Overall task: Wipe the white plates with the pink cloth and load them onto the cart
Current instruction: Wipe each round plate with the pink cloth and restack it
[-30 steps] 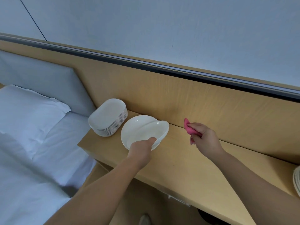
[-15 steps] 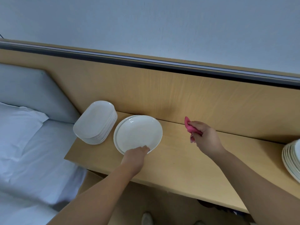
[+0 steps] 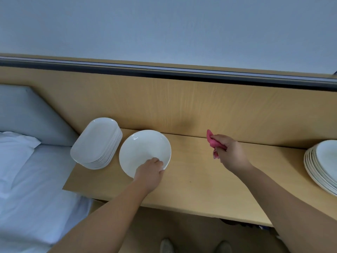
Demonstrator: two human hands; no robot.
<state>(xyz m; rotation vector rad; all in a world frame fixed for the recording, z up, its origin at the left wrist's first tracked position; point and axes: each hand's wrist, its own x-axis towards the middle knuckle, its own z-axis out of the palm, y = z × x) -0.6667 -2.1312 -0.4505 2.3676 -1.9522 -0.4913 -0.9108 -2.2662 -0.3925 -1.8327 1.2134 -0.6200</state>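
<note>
A round white plate (image 3: 142, 150) lies on the wooden shelf (image 3: 200, 183). My left hand (image 3: 149, 172) grips its near rim, thumb over the edge. To its left stands a stack of oblong white plates (image 3: 96, 143). My right hand (image 3: 231, 154) holds a crumpled pink cloth (image 3: 214, 143) above the shelf, well to the right of the round plate and apart from it. A second stack of white plates (image 3: 322, 167) sits at the shelf's right end, partly cut off by the frame. No cart is in view.
A wooden back panel (image 3: 182, 105) with a dark rail rises behind the shelf. A bed with white sheets (image 3: 27, 189) and a pillow (image 3: 14, 152) lies to the left. My shoes (image 3: 195, 246) show on the floor below the shelf.
The view has swung to the right, bringing the right plate stack into sight. The round plate, tilted up a second ago, now lies flatter, with my left hand still on its rim. My right hand keeps the cloth.
</note>
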